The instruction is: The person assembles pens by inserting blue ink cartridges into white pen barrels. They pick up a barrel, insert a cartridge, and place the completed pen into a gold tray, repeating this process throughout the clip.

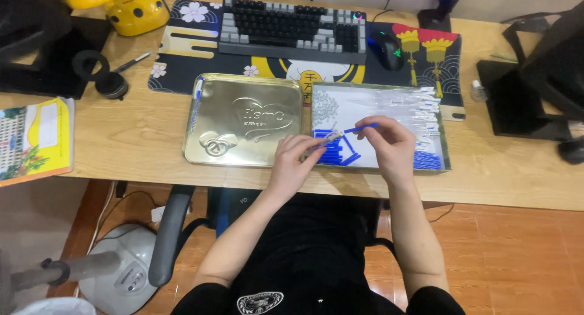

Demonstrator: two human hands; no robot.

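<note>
Two bare hands meet over the shallow white-lined tray (pixel 447 138): the right hand (pixel 389 146) pinches a thin blue plastic piece (pixel 360 129), best kept level and aligned, toward the clear barrel (pixel 325 140) pinched in the left hand (pixel 295 160).

Both bare forearms reach up from the lap and cross the near edge of the tabletop, elbows bent and set apart, the wrists drawing toward each other. The left hand (pixel 293 159) lies palm down, its fingers curled and its thumb and forefinger closed in a pinch grip that points to the right. The right hand (pixel 389 143) sits just beside it, a little farther from the near edge, knuckles up, its fingertips (pixel 372 125) pinched together and pointing left toward the other hand.
</note>
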